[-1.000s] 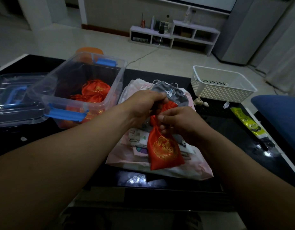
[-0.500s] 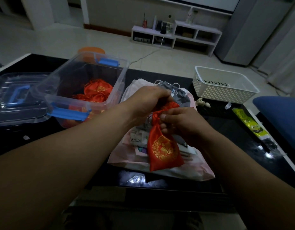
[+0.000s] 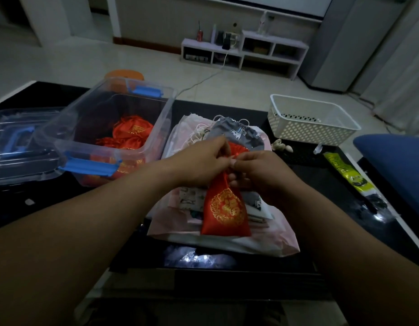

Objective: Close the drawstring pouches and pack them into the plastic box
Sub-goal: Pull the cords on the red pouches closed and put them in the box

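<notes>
The red pouch hangs over a pile of cloth bags. Left hand and right hand each have a tight grip on its top, to pull it shut. At ten o'clock, the plastic box waits open.

dim, bluish, wide-angle bend at edges, glare on black table

The left hand has slipped down off the red pouch mouth, its fingers now meeting the right hand at the neck.
</notes>
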